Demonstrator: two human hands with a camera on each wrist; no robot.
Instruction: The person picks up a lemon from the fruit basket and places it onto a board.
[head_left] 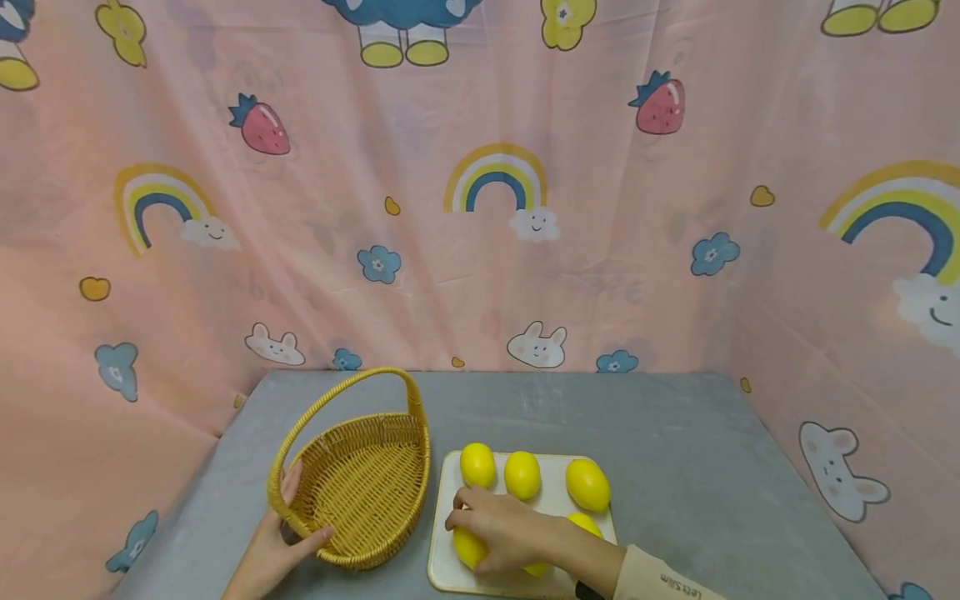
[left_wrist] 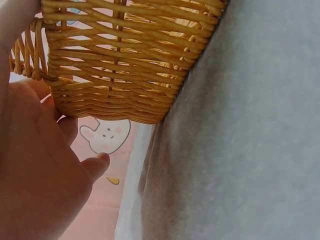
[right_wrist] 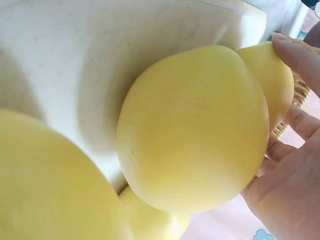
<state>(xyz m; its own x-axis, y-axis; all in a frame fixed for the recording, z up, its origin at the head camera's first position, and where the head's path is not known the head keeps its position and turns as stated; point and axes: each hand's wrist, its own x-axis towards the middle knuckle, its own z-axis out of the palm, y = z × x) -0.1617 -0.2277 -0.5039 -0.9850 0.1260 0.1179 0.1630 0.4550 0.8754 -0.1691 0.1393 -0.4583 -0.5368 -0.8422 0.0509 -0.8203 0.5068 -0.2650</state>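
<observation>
My left hand (head_left: 273, 533) holds the near left side of a woven wicker basket (head_left: 375, 546), thumb at the rim and fingers up by the foot of its arched handle. In the left wrist view the basket's woven side (left_wrist: 125, 65) rises beside the fingers. Over a white tray (head_left: 442, 567), my right hand (head_left: 506, 529) grips a yellow lemon (head_left: 468, 550) near the tray's left side. The right wrist view has that lemon (right_wrist: 275, 85) between thumb and fingers, partly behind a nearer lemon (right_wrist: 195, 130). Nothing shows inside the basket.
More lemons lie on the tray: a back-left one (head_left: 477, 464), one beside it (head_left: 522, 475) and a right one (head_left: 588, 485). Others are partly hidden under my right forearm. The grey table (head_left: 675, 467) meets a pink printed curtain (head_left: 600, 292) behind.
</observation>
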